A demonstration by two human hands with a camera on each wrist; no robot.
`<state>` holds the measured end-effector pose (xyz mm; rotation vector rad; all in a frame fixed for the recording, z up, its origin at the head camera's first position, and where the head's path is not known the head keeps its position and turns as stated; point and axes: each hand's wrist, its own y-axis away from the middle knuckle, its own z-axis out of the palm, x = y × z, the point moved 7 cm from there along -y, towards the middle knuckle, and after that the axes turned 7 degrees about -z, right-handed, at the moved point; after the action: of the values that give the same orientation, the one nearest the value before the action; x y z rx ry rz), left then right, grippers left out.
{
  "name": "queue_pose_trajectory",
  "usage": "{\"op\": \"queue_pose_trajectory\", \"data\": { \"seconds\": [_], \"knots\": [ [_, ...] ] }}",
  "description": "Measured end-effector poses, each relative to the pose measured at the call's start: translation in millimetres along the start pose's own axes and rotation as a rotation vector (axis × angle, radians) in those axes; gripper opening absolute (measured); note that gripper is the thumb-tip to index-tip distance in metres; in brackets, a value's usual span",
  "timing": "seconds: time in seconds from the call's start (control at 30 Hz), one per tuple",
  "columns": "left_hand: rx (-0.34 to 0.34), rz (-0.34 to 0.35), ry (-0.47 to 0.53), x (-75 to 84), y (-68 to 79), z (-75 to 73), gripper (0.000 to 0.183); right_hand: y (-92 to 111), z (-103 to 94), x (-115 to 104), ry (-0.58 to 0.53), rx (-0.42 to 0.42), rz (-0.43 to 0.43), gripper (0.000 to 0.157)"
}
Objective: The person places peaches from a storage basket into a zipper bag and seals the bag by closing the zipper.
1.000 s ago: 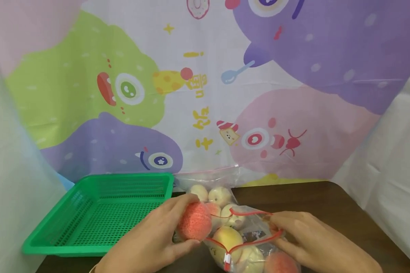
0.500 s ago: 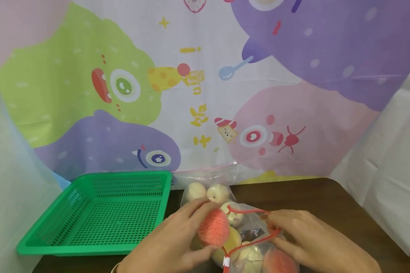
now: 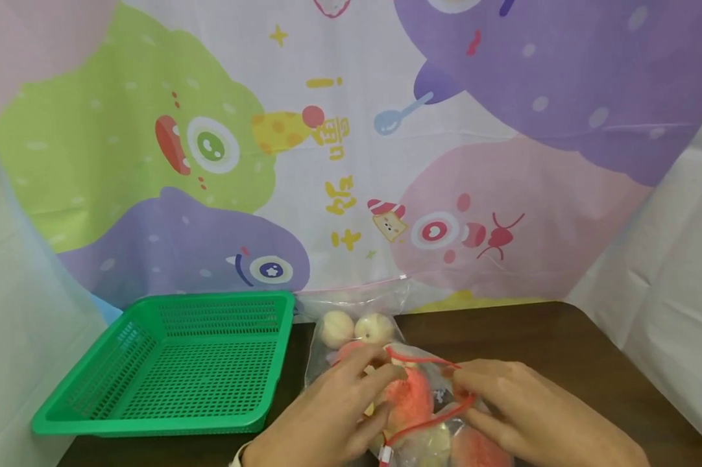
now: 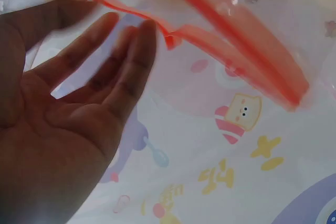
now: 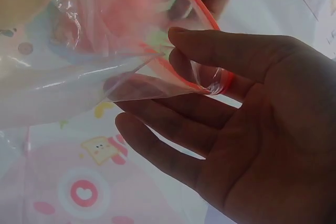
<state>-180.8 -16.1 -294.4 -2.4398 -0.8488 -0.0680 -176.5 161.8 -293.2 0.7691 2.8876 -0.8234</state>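
Note:
In the head view a clear zip bag with a red zip strip point(image 3: 433, 421) stands with its mouth spread. A pinkish-red peach point(image 3: 414, 395) shows inside the mouth, with another red peach point(image 3: 479, 447) and a pale fruit point(image 3: 435, 444) lower in the bag. My left hand point(image 3: 339, 408) is over the left side of the mouth. Its fingers point(image 4: 137, 72) are loosely bent with nothing between them in the left wrist view. My right hand point(image 3: 544, 408) pinches the right rim of the bag point(image 5: 63, 98) between thumb and fingers.
A green basket point(image 3: 164, 427) stands to the left on the dark table point(image 3: 538, 337). Behind the open bag lies a second clear bag point(image 3: 351, 298) holding several fruits, among them a pale one point(image 3: 337, 329). A printed cloth point(image 3: 351, 162) hangs at the back.
My left hand has carried the red peach rightward to the bag's mouth and let go of it; the peach is now within the mouth. My right hand keeps its pinch on the rim.

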Motion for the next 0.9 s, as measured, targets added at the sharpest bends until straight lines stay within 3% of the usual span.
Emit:
{"op": "queue_pose_trajectory", "data": {
  "seconds": [0.13, 0.27, 0.4, 0.47, 0.57, 0.67, 0.77, 0.9],
  "knots": [
    [-0.021, -0.016, -0.057, -1.2, -0.1, 2.1, 0.022, 0, -1.1, 0, 0.004, -0.003, -0.007, 0.017],
    [-0.007, -0.025, -0.115, -7.1, 1.6, -0.3, 0.022, 0, -4.5, 0, 0.013, 0.012, -0.01, 0.02],
    [0.006, -0.096, -0.132, -22.0, 5.7, -6.3, 0.027, 1, -6.2, 2, 0.029, 0.002, 0.007, 0.017],
    [-0.054, -0.165, -0.155, -32.5, 9.0, -5.0, 0.031, 2, -7.3, 4, 0.037, -0.003, 0.023, 0.016],
    [-0.213, -0.264, -0.178, -47.9, 13.3, 4.3, 0.029, 4, -9.8, 6, 0.035, 0.013, 0.017, 0.02],
    [-0.344, -0.317, -0.094, -58.1, 14.0, 16.6, 0.019, 6, -12.1, 8, 0.016, 0.043, -0.013, 0.028],
    [-0.321, -0.313, 0.042, -61.4, 8.4, 21.2, 0.023, 8, -15.1, 12, 0.008, 0.071, -0.029, 0.034],
    [-0.175, -0.248, 0.13, -54.3, 2.2, 11.2, 0.028, 13, -25.9, 21, 0.055, 0.127, -0.029, 0.039]
  ]
}}
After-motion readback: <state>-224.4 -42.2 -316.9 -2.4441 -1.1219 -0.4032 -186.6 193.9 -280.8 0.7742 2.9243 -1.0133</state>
